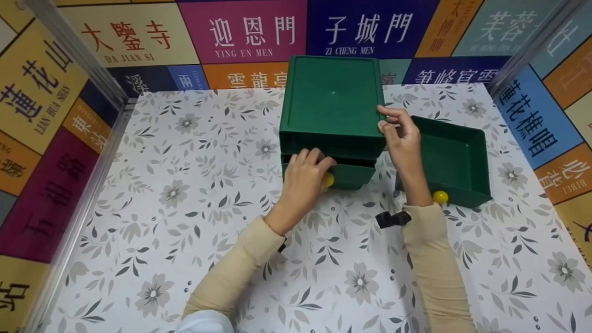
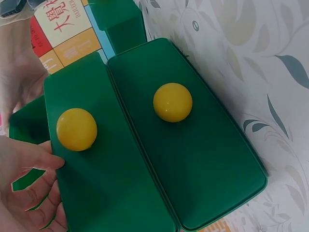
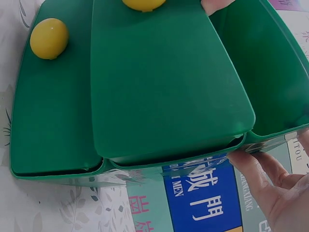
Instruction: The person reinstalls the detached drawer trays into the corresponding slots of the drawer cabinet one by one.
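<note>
a person's two hands work at a small green plastic cabinet [image 1: 330, 92] on a flower-patterned tabletop [image 1: 152, 208]. under the left hand [image 1: 301, 179], the middle drawer [image 1: 355, 173] stands slightly forward of the frame, its yellow knob [image 2: 76, 129] near the fingers. farther below them, the bottom drawer [image 2: 207, 164] sits in place. just above the same fingers, the top slot [image 1: 344, 144] is open, with no drawer front across it. to the right of the right hand [image 1: 403, 141], a loose drawer [image 1: 446, 157] lies open side up on the tabletop. so one drawer is out and two are in the cabinet; the middle one seems only partway, though whether it is coming out or going in cannot be told. that drawer appears to be the step in hand, with the loose one left aside.

the left arm slants in from the lower left, its fingers curled over the middle drawer's top edge; whether the thumb pinches from the front is unclear. the right forearm reaches up almost straight, its fingers spread and lightly bent, tips resting on the cabinet's right side near the top corner, pinching nothing, probably steadying it.
</note>
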A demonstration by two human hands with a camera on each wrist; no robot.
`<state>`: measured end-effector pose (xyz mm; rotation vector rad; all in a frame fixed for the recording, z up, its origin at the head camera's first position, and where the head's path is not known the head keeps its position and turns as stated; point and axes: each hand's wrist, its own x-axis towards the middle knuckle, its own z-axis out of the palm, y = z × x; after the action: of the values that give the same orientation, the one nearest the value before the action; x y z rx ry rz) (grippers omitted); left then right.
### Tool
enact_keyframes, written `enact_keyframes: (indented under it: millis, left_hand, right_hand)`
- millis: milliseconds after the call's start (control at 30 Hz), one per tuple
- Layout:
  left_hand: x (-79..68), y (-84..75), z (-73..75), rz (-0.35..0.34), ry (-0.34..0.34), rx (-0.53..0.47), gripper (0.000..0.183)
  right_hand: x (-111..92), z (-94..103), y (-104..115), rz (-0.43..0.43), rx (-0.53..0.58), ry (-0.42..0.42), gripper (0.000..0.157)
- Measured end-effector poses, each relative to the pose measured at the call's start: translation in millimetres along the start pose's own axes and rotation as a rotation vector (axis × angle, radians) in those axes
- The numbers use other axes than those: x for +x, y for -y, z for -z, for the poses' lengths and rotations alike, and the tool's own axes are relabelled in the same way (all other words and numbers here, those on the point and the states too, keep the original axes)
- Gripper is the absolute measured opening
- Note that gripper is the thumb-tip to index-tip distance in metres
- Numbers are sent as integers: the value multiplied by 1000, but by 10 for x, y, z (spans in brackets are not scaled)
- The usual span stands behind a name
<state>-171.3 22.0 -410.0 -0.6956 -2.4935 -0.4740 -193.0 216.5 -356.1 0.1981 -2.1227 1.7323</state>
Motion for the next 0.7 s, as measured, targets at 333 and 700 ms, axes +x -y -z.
enact_keyframes:
  millis: [333,700]
  left_hand:
    - [-22,10,38,-33,3,-5,28]
    - [-230,-50,97,-25,-4,-138,20]
  right_hand:
    - [8,-1,-3,-3,7,1,34]
    - [4,1,-6,-10,-1,3,34]
